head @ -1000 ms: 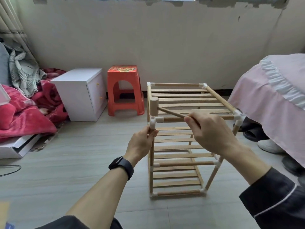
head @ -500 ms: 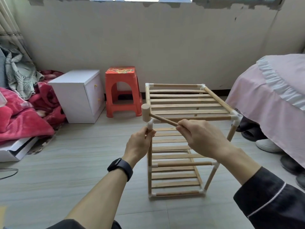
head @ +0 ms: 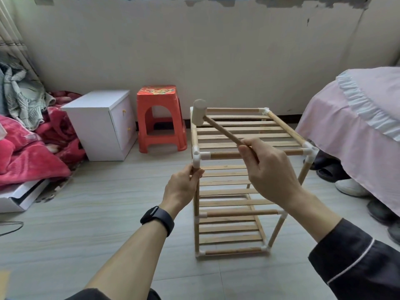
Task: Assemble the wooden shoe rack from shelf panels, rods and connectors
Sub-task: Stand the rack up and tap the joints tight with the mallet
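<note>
Soft even daylight, faint shadows, no glare, wide-angle bending at edges, slight softness

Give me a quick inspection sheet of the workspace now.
Surface: grey floor, shoe rack upright on it.
Job's things: rack has three slatted shelves, white connectors; mallet head near its far left top corner.
Clutter: white cabinet, red stool, red blankets, shoes by the bed.
Grippers: left hand grips the front left post below a connector; right hand holds the mallet handle.
Cables: thin dark cable on the floor, far left.
Surroundings: scuffed wall, pink-covered bed at right.
</note>
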The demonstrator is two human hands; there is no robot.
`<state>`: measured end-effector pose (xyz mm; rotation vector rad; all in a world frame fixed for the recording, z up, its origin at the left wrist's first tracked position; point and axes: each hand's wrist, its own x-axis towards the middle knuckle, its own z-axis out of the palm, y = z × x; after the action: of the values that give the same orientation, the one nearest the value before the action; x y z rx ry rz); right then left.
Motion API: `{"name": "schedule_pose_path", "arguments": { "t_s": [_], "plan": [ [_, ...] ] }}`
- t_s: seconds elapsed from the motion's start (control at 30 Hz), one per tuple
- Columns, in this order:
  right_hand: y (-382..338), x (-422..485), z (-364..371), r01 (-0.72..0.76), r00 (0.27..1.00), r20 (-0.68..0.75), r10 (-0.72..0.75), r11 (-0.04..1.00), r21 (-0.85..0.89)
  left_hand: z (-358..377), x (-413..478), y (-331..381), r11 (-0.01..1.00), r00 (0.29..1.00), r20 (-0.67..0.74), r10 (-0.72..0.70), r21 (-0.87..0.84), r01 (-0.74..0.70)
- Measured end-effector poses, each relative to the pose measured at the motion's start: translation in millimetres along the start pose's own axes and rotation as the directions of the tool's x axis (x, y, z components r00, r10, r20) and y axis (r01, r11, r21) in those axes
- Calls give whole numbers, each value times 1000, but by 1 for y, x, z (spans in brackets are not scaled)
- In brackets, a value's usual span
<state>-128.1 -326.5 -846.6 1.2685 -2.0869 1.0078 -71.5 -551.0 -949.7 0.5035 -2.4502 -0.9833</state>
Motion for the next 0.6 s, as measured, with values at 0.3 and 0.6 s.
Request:
{"name": "schedule_pose_path", "arguments": {
  "t_s": [0.3, 0.6],
  "plan": [
    [-2, -3, 2, -29, 999, 31, 28, 1000, 10, -2, -2, 0, 1000, 1000, -1, 4, 3, -4],
    [5, -2, -6, -126, 979, 165, 123, 992, 6, -13, 6, -2, 987, 983, -134, -122, 87, 134]
  ]
}}
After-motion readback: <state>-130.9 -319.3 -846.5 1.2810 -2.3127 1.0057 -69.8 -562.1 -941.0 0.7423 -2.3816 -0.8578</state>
